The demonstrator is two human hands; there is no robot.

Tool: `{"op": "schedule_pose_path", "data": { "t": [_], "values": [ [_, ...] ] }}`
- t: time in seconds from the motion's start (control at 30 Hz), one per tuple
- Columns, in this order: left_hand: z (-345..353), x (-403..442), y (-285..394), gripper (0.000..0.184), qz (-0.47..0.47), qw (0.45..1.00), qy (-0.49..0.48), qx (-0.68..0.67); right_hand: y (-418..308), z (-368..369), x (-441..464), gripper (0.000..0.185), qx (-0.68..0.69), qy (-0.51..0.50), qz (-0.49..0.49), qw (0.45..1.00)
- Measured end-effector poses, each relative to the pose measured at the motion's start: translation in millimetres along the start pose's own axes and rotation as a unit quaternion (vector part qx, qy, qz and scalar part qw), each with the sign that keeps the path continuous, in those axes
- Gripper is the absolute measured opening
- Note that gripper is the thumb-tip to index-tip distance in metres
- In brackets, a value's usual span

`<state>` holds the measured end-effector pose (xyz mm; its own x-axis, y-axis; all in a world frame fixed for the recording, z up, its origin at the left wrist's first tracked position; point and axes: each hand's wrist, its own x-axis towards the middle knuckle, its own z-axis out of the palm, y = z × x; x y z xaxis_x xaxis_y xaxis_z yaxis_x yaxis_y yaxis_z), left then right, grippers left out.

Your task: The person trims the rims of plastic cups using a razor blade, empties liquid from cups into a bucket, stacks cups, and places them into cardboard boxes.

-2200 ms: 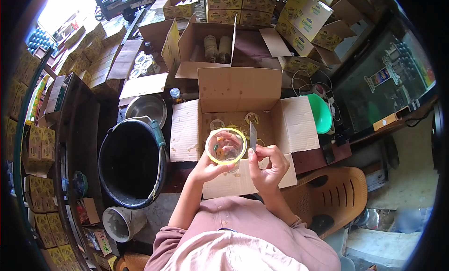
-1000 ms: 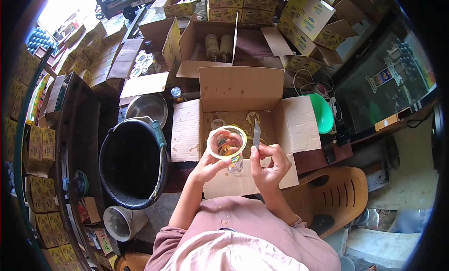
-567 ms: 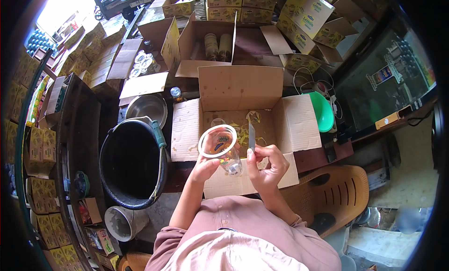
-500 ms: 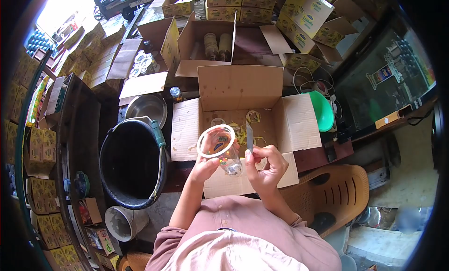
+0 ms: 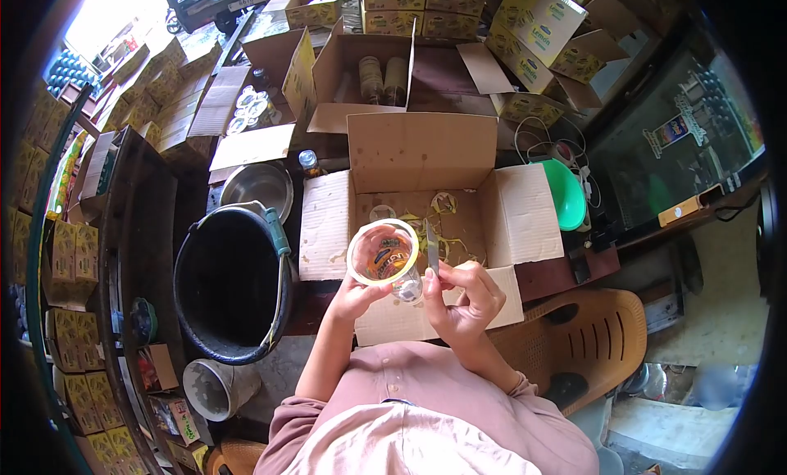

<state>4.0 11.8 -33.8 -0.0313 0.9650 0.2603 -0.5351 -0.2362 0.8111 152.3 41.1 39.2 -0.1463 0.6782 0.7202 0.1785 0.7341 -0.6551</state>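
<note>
My left hand [image 5: 356,299] is wrapped round a clear plastic cup [image 5: 390,263] with a pale rim and a coloured print, its mouth tilted up toward me. In my right hand [image 5: 466,301], thumb and fingers pinch a narrow grey knife blade [image 5: 432,244] that points up and away, close beside the cup's right side. I cannot tell whether the blade touches the cup. Below and beyond both hands stands an open cardboard box [image 5: 422,151], with thin yellowish strips [image 5: 449,250] lying on its bottom.
Left of the box are a large black bucket [image 5: 184,290], a metal bowl [image 5: 279,184] and a small jar [image 5: 308,161]. A green bowl [image 5: 566,195] is at the right, above a brown plastic chair [image 5: 602,323]. More open cartons [image 5: 361,118] stand behind.
The cup has turned slightly in my left hand, its mouth facing me more. My right hand has brought the blade a little left and down, nearer the cup's rim.
</note>
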Motion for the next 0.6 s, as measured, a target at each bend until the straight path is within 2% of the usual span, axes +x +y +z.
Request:
{"op": "schedule_pose_path", "data": {
  "t": [0.37, 0.47, 0.6],
  "values": [
    [8, 2, 1, 0.076, 0.032, 0.997, 0.024, 0.068, -1, 5, -3, 0.014, -0.055, 0.008, -0.03, 0.998],
    [11, 2, 8, 0.074, 0.006, 1.0, 0.003, 0.023, 0, 4, -2, 0.015, -0.05, -0.001, -0.053, 0.997],
    [11, 1, 8, 0.075, 0.011, 0.999, 0.002, 0.034, -1, 4, -3, 0.015, -0.053, -0.002, -0.048, 0.997]
  ]
}}
